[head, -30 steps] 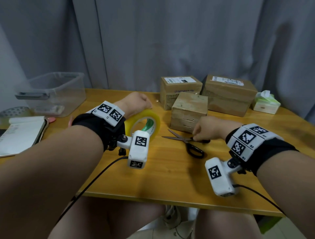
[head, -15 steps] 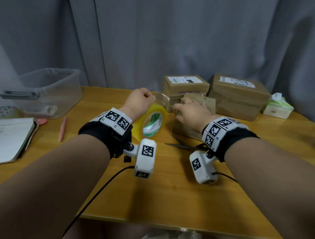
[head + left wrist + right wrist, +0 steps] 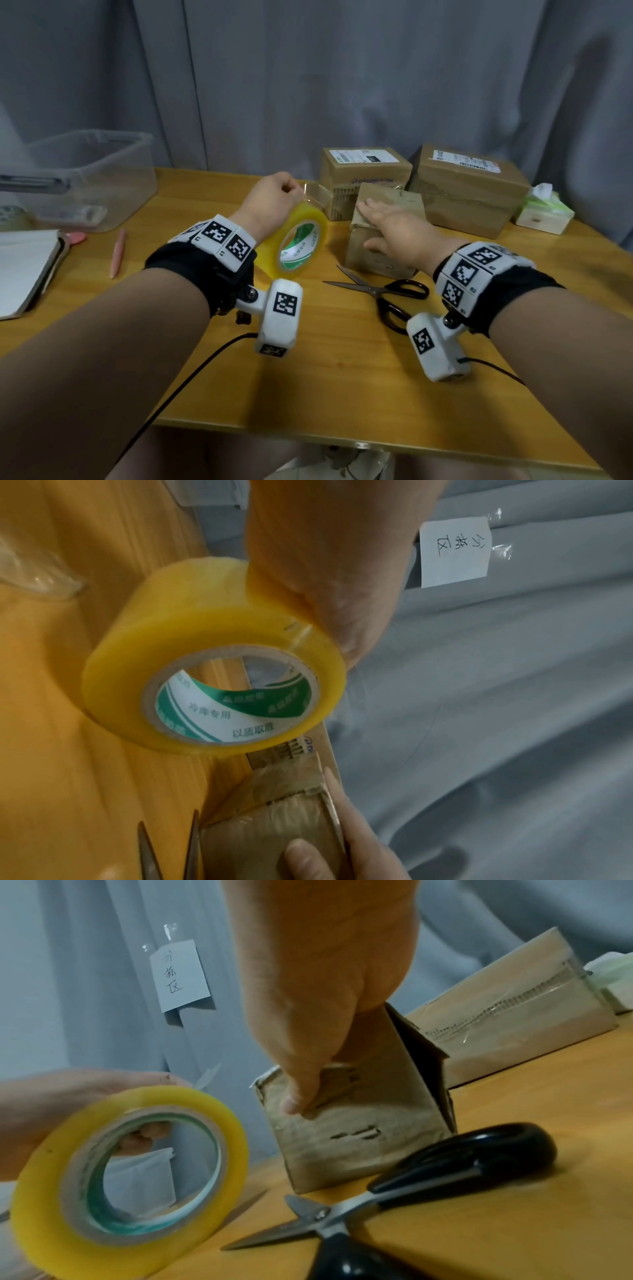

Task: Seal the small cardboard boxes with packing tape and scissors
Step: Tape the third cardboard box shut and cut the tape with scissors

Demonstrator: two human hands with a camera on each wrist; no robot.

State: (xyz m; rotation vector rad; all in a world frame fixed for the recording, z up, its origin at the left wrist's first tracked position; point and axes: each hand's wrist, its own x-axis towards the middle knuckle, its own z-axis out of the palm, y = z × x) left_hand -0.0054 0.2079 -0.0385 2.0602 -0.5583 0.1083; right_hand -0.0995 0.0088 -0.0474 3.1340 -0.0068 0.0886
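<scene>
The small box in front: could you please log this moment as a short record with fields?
left hand: grips the tape roll, held off the table
tape strip: pulled free, reaching toward the small box
right hand: flat on the small box's top
scissors: lying on the table, untouched
other boxes: two, behind

Left hand (image 3: 270, 202) grips the tape roll (image 3: 298, 245); right hand (image 3: 394, 229) lies flat on the small box (image 3: 383, 253).
</scene>
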